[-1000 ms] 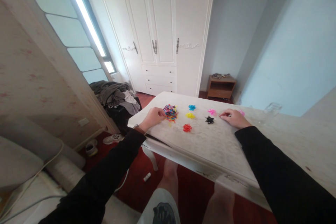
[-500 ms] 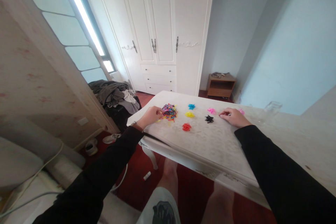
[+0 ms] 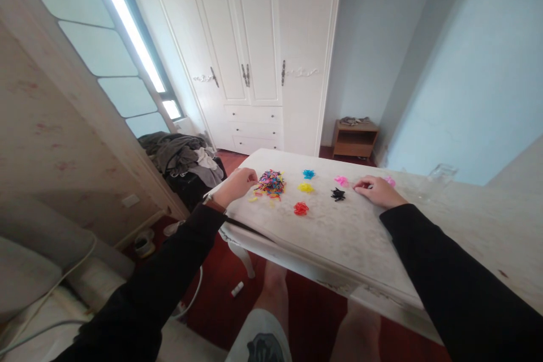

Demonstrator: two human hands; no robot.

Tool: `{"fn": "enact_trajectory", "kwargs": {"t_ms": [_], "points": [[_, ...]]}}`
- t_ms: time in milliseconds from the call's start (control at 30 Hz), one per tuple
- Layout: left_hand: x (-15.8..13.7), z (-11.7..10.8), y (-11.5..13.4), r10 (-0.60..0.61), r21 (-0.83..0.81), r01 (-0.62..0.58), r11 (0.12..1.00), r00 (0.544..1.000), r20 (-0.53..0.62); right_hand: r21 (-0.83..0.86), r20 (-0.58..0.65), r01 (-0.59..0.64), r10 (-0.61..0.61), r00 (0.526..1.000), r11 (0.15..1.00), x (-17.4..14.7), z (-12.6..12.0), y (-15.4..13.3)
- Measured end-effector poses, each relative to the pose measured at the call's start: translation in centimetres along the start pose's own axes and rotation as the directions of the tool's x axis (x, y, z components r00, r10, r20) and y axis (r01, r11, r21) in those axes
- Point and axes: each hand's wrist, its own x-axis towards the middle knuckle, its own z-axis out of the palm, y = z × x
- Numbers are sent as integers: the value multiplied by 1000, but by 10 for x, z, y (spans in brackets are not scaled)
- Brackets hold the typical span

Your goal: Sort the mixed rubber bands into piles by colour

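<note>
My left hand (image 3: 240, 185) is at the left edge of a mixed heap of small coloured rubber bands (image 3: 272, 182), its thumb and fingers pinched together. Whatever the pinch holds is too small to make out. Over the right part of the table, my right hand (image 3: 378, 191) rests with fingertips pressed together, and its contents are hidden too. Close to those fingertips lie a black pile (image 3: 338, 194) and a pink pile (image 3: 340, 181). Between my hands sit a blue pile (image 3: 309, 173), a yellow pile (image 3: 305, 187) and a red pile (image 3: 301, 208).
The piles lie on a white table (image 3: 335, 243). More pink bands (image 3: 390, 181) show behind my right hand, near a clear glass object (image 3: 441, 175). Beyond stand a white wardrobe (image 3: 254, 28) and a small wooden nightstand (image 3: 355, 138). Clothes (image 3: 178, 153) are heaped at the left.
My left hand has drawn back slightly to the left from the mixed heap. My right hand has stayed nearly in place. The view has shifted a little.
</note>
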Motion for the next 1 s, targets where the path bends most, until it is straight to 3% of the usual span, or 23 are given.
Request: {"fn": "enact_trajectory", "kwargs": {"t_ms": [200,367,533,700,767,867,1000], "points": [[15,-13,8,-10,12,10,1000,1000,8,-1,-2,6,-6,1000,1000,-1,0,-2],[27,-7,35,81,-143,-82,986,997,-13,-18,-108,26,-28,994,999,0,6,-9],[67,30,85,273,-421,-256,870,962,-20,-18,-242,25,-29,970,1000,0,7,-25],[118,79,123,398,-606,-290,741,916,47,31,-273,55,-44,961,998,-1,4,-37],[128,97,130,407,-656,-295,695,913,21,45,-311,88,-70,948,995,-1,4,-40],[129,115,133,389,-674,-355,648,915,-108,41,-334,172,-149,931,984,0,9,-45],[120,117,128,419,-667,-379,642,902,-110,23,-331,273,-251,910,962,3,17,-52]]}}
